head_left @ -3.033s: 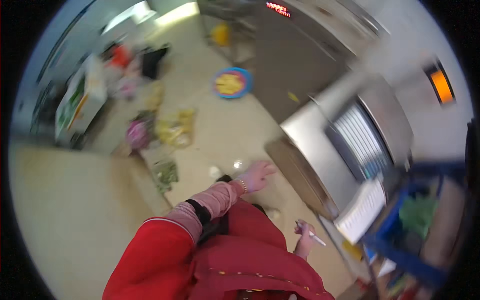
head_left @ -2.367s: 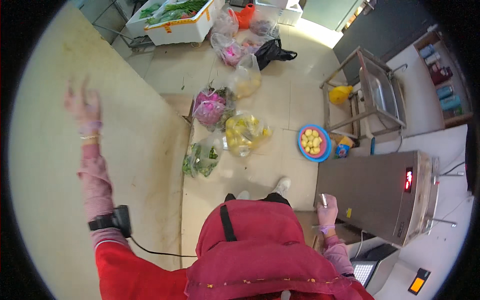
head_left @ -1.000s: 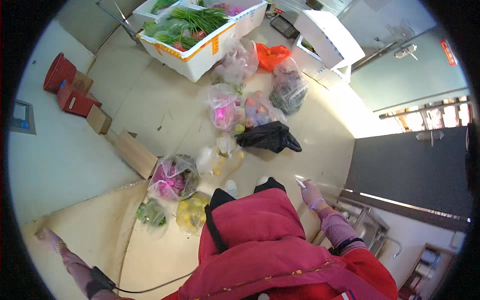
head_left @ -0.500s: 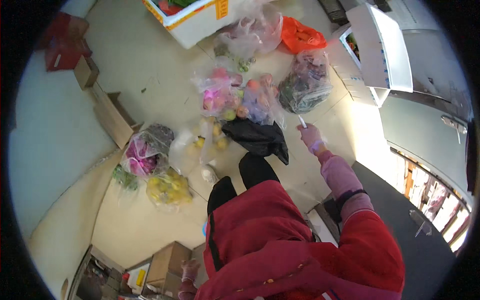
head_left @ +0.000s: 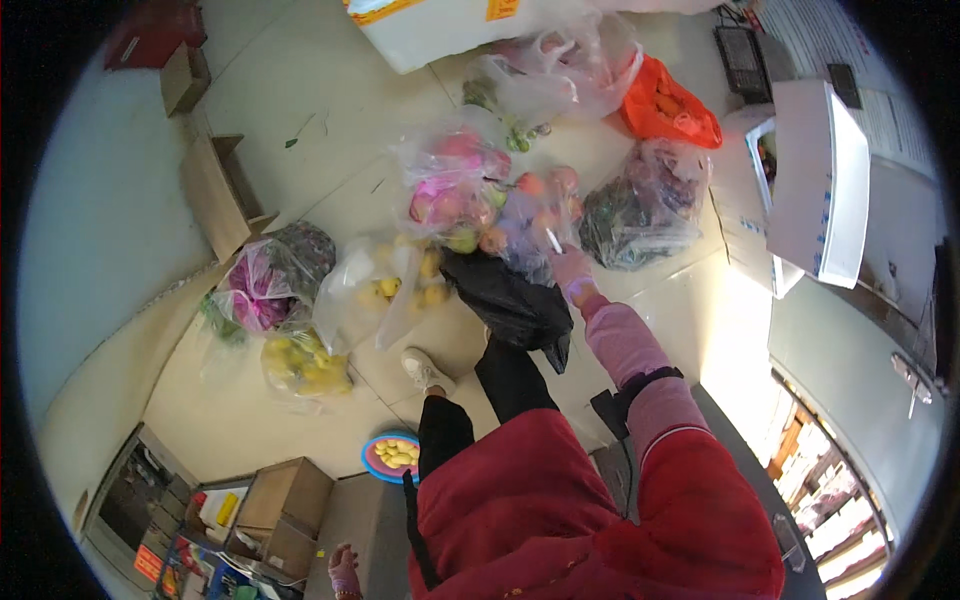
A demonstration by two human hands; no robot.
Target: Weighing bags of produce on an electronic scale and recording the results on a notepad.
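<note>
My right hand (head_left: 571,270) is closed on a short white stick-like object (head_left: 554,241) whose kind I cannot make out. It points over a clear bag of round reddish fruit (head_left: 530,215), just beyond a black plastic bag (head_left: 515,303). Whether it touches the fruit bag I cannot tell. Left of that lie a bag with pink and green produce (head_left: 450,190) and a clear bag of yellow fruit (head_left: 375,287). Down at the lower edge, away from these bags, my left hand (head_left: 343,567) hangs with loosely parted fingers and nothing visible in them.
A bag of dark leafy produce (head_left: 640,220) and a red bag (head_left: 668,105) lie to the right, beside an open white foam box (head_left: 815,190). Bags of purple (head_left: 262,290) and yellow produce (head_left: 305,366) lie left. A basin (head_left: 372,464) stands beside my legs, near cardboard boxes (head_left: 285,495).
My right hand has moved left with the white object, from beside the dark leafy bag to the reddish fruit bag. The view has shifted, bringing the basin by my legs into sight.
</note>
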